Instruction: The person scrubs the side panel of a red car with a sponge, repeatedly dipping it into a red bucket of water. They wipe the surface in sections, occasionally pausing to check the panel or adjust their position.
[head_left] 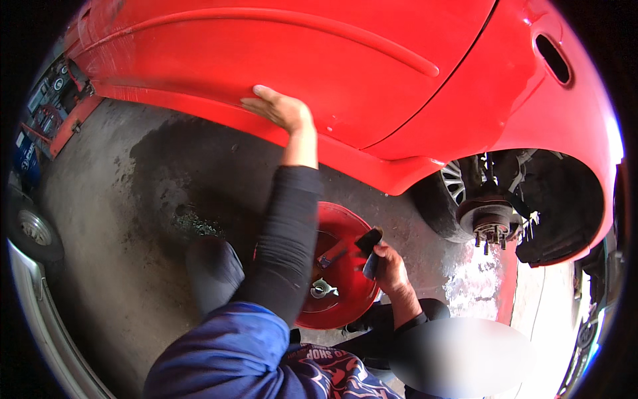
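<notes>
My left hand (282, 112) rests on the lower side of a red car body (372, 86), fingers stretched out and palm toward the panel. In my right hand (393, 271), the fingers close round a dark pad (369, 242) with a grey sheet-like part below it, perhaps folded sandpaper; its exact kind is unclear. That hand is over the right rim of a round red basin (344, 316). Inside the basin sit a pale, irregular piece (322, 288) and a small dark item (331, 258). My left arm covers part of the basin.
At right, a bare wheel hub with studs (490, 223) sits in the open wheel arch. A loose-looking wheel (444, 199) stands behind it. Wet patches darken the concrete floor (119, 219). Another car (30, 286) is at the left edge, with equipment (50, 120) farther back.
</notes>
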Demonstrator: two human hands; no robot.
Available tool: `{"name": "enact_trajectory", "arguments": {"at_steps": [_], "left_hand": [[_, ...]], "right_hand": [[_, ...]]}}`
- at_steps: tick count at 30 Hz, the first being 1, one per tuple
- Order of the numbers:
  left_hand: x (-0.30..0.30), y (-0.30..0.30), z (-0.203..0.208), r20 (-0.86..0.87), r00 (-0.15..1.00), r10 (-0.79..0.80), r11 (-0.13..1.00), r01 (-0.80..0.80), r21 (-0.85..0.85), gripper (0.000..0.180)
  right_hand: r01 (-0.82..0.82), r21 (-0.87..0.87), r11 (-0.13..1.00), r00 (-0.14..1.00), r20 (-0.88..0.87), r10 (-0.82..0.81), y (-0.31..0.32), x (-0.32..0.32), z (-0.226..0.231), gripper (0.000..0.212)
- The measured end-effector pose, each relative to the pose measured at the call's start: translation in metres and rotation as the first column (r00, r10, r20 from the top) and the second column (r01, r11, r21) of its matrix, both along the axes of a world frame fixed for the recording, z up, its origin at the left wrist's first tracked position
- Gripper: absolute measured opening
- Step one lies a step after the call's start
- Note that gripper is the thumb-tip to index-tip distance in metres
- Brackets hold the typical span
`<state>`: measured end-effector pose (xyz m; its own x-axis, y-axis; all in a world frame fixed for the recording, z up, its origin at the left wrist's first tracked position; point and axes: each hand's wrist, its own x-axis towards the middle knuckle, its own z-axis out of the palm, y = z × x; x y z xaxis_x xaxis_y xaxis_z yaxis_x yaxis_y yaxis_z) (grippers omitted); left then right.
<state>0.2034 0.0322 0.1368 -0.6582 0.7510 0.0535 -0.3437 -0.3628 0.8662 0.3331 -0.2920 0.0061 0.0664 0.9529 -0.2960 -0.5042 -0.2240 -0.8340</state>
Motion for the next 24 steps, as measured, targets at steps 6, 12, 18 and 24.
{"name": "enact_trajectory", "arguments": {"at_steps": [6,12,18,24], "left_hand": [[0.133,-0.102,-0.019,-0.03,0.998,-0.064,0.996,0.065,0.059,0.096],[0.158,-0.17,-0.023,-0.175,0.924,-0.34,0.933,0.355,0.058,0.095],[0.072,-0.085,-0.029,-0.015,0.956,-0.294,0.955,0.295,0.036,0.095],[0.052,-0.08,-0.032,0.057,0.942,-0.33,0.942,0.325,0.082,0.09]], "right_hand": [[-0.243,0.12,0.963,0.888,0.428,0.17,0.018,0.021,-0.048,0.051],[-0.25,0.027,0.968,0.964,0.094,0.247,0.029,0.031,-0.068,0.048],[-0.029,-0.064,0.998,1.0,-0.004,0.029,0.022,0.008,-0.046,0.052],[-0.048,-0.109,0.993,0.995,0.08,0.057,0.025,-0.001,-0.032,0.044]]}}
